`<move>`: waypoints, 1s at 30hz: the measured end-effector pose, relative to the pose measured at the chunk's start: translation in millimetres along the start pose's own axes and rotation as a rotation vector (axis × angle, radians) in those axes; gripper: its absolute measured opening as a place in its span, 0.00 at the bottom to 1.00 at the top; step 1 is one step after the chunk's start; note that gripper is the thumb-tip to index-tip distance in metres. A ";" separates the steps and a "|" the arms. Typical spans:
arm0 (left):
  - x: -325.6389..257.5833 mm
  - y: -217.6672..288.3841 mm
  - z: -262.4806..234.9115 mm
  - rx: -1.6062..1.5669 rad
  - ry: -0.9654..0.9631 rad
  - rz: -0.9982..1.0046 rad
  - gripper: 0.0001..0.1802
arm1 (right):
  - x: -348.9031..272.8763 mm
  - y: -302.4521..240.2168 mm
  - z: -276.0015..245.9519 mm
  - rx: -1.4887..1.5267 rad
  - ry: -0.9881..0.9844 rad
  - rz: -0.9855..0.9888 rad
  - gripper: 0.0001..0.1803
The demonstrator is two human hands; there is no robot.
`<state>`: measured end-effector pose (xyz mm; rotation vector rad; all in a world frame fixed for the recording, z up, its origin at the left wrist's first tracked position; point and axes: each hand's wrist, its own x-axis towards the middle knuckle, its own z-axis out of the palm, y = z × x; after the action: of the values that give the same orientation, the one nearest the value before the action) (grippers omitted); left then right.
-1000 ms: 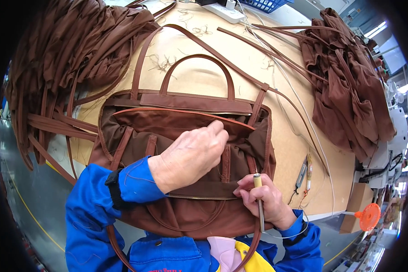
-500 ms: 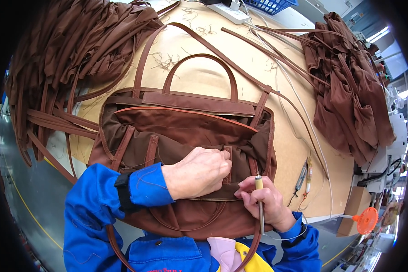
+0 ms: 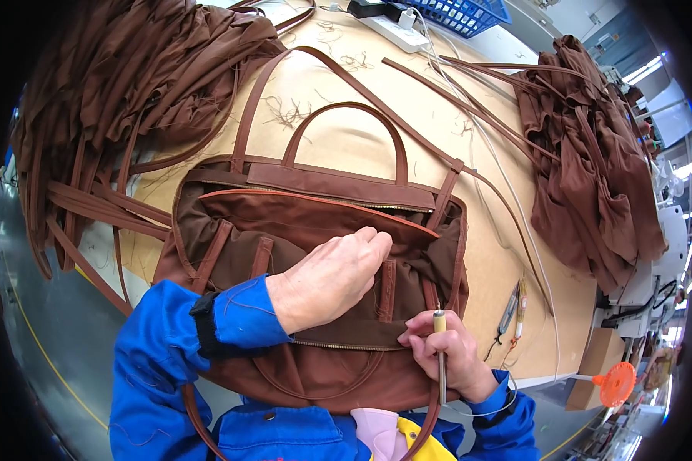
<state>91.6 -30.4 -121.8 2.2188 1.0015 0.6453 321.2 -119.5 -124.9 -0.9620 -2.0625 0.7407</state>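
A brown handbag (image 3: 315, 379) lies open in front of me, its dark lining and zipper showing. Over the opening, my left hand (image 3: 334, 269) is closed in a pinch, above a brown strip (image 3: 388, 290) on the lining; whatever its fingertips hold is too small to make out. My right hand (image 3: 457, 357) grips a pen-shaped tool (image 3: 440, 346) with a beige collar and thin tip pointing away from me. The fingertips of that hand also touch the bag near the right end of the zipper. A thin cord trails from the tool's lower end.
Piles of brown bags lie at the left (image 3: 123, 100) and right (image 3: 584, 169). Nippers (image 3: 507, 313) and a yellowish pen-like tool (image 3: 521, 307) rest to the right. Loose threads (image 3: 288, 111), a power strip (image 3: 396, 29) and a blue basket (image 3: 469, 14) are farther back; an orange fan (image 3: 617, 384) stands right.
My left hand has lifted off the brown strip and moved slightly away from me, uncovering more of it. My right hand keeps its hold on the tool. The view has shifted slightly.
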 end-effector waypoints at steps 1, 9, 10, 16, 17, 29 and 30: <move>0.9 1.5 -1.6 0.001 0.001 -0.001 0.09 | -0.3 0.3 0.4 0.002 0.004 0.000 0.18; 6.1 7.5 -5.7 0.045 -0.298 0.228 0.10 | -0.8 0.7 0.3 -0.010 0.004 0.005 0.18; 6.4 6.1 -4.3 0.043 -0.300 0.227 0.10 | 0.5 0.4 -0.5 -0.017 -0.003 -0.002 0.19; 10.6 -4.7 1.1 0.039 -0.307 0.277 0.07 | 0.5 0.9 -0.3 -0.014 -0.006 0.002 0.19; 10.9 -3.9 1.1 0.069 -0.321 0.262 0.07 | -0.1 1.2 -0.6 -0.014 -0.007 0.009 0.19; 14.8 -10.6 -17.9 0.565 0.054 0.018 0.05 | -1.1 -0.1 -0.2 0.016 -0.014 0.022 0.18; 14.2 -8.5 -18.5 0.480 0.098 0.037 0.05 | -1.1 0.2 -0.2 0.015 -0.014 0.020 0.18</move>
<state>84.1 -8.7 -112.4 2.6439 1.2733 0.5781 321.9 -120.2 -125.3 -0.9733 -2.0594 0.7740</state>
